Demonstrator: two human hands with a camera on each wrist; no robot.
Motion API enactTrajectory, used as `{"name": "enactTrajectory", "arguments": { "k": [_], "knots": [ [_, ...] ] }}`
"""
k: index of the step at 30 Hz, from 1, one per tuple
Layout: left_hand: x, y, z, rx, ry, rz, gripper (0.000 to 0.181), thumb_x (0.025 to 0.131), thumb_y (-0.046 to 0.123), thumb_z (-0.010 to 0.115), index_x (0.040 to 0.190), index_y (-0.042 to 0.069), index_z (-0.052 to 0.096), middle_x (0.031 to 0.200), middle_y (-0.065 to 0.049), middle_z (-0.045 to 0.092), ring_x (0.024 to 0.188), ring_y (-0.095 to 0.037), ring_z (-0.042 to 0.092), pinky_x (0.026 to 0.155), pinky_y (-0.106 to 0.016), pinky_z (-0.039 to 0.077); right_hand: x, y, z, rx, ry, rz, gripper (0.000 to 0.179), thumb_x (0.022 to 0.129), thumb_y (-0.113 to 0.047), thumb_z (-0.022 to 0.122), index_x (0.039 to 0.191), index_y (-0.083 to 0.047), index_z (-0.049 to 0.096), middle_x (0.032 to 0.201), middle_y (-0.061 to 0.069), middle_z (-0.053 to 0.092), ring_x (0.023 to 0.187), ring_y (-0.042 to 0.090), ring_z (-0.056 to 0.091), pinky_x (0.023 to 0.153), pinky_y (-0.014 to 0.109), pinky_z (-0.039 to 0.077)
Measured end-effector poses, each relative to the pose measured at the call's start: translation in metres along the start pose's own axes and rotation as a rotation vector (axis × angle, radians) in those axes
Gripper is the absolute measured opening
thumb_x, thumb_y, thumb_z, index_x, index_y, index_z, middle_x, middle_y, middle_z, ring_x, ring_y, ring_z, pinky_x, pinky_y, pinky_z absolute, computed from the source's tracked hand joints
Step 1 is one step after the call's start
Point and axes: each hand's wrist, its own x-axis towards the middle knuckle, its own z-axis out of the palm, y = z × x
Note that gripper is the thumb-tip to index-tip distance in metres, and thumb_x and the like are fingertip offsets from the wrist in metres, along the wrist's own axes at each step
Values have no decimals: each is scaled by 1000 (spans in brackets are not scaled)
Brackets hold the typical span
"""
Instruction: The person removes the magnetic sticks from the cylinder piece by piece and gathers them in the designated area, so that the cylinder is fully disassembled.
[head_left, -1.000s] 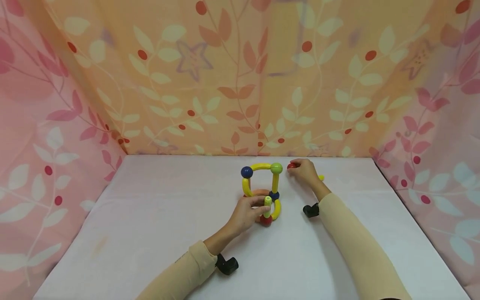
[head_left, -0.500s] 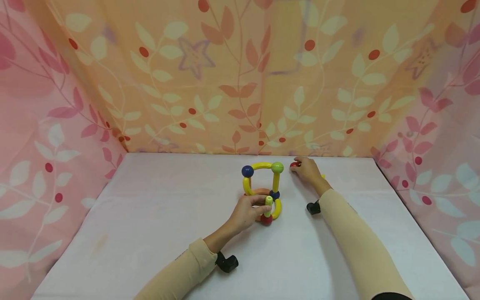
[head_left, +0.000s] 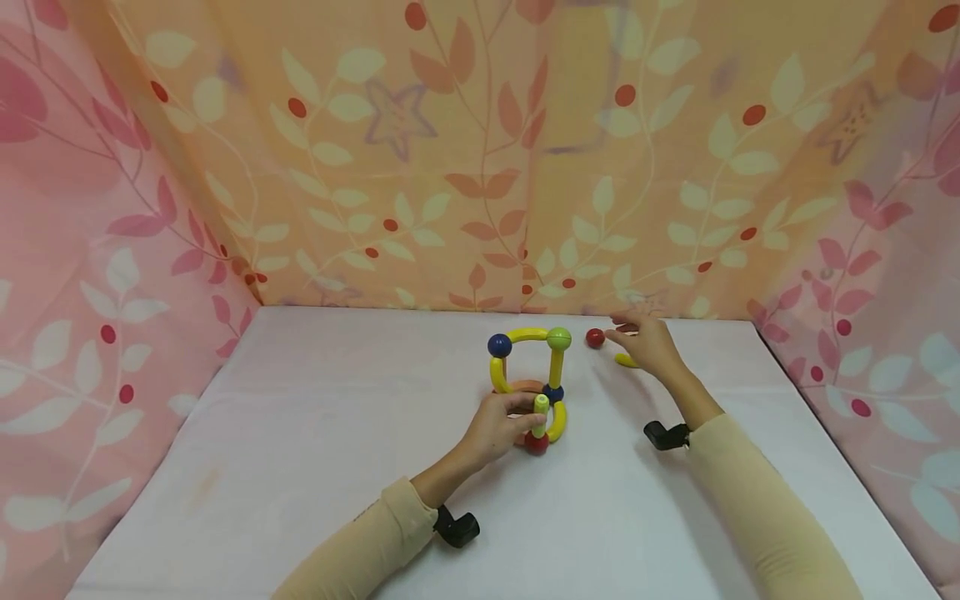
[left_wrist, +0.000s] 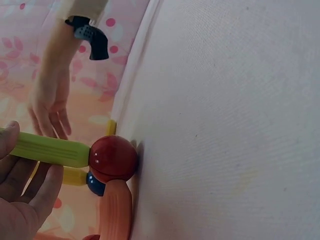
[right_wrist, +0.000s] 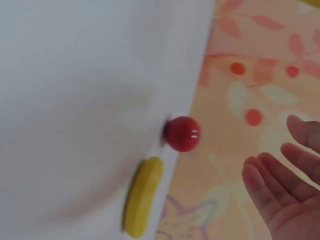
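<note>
My left hand (head_left: pixel 491 429) pinches a light green rod (left_wrist: pixel 55 151) that stands upright on a red ball (left_wrist: pixel 114 159) at the near corner of a ball-and-rod frame. Yellow and orange rods join that frame, with a blue ball (head_left: pixel 499 345) and a green ball (head_left: pixel 558 338) at its top corners. My right hand (head_left: pixel 654 346) is raised with fingers loosely spread and nothing in them. Just left of its fingertips in the head view, a loose red ball (head_left: pixel 595 337) rests on the table. Close by lies a loose curved yellow rod (right_wrist: pixel 143 197), partly hidden by the right hand in the head view.
A white cloth covers the table (head_left: pixel 322 400). Patterned curtain (head_left: pixel 480 158) walls rise along its back and both sides. Black camera mounts (head_left: pixel 457 527) hang under both wrists, close over the tabletop.
My right hand has let go of the loose red ball and drawn back to the right, uncovering more of the yellow rod. The left hand keeps its hold on the green rod.
</note>
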Motion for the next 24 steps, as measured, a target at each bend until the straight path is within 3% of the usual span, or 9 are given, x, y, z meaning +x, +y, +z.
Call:
{"name": "enactTrajectory", "arguments": {
  "k": [5,10,13,17,19,24],
  "knots": [
    [0,0,0,-16,-2,-17,31,89,22,71,117,9,71,111,-5,72,104,-21,64,76,-26,58,-22,-16,-13,63,58,-71,38,93,-17,66,125,4,60,120,26,65,109,41,64,89,50,54],
    [0,0,0,-26,-2,-17,31,89,22,72,116,8,71,111,-6,72,102,-20,64,75,-26,58,-46,-30,-14,147,47,-74,42,93,-26,67,126,-1,62,122,21,66,105,34,66,83,22,56],
    [0,0,0,-18,-3,-15,31,89,22,71,117,9,71,110,-6,72,101,-19,64,74,-25,57,-61,-35,-8,193,17,-91,40,93,-27,66,125,-3,63,119,18,68,101,21,68,80,10,51],
    [1,0,-1,3,-1,-16,32,89,23,71,118,9,71,111,-5,72,100,-18,65,75,-24,57,-76,-43,5,276,-38,-149,34,92,-21,68,121,-3,66,114,17,70,97,5,68,82,12,51],
    [0,0,-1,7,-5,-19,33,89,24,71,118,9,71,111,-5,72,99,-17,65,75,-24,58,-82,-47,13,318,-76,-166,34,92,-19,68,120,-2,66,115,18,69,99,7,68,83,13,52],
    [0,-1,-2,16,-26,-4,32,89,24,71,117,7,71,108,-7,74,93,-15,67,72,-23,56,-91,-57,30,395,-161,-188,34,91,-16,68,121,1,65,119,21,66,107,29,67,85,15,52]
  ]
}}
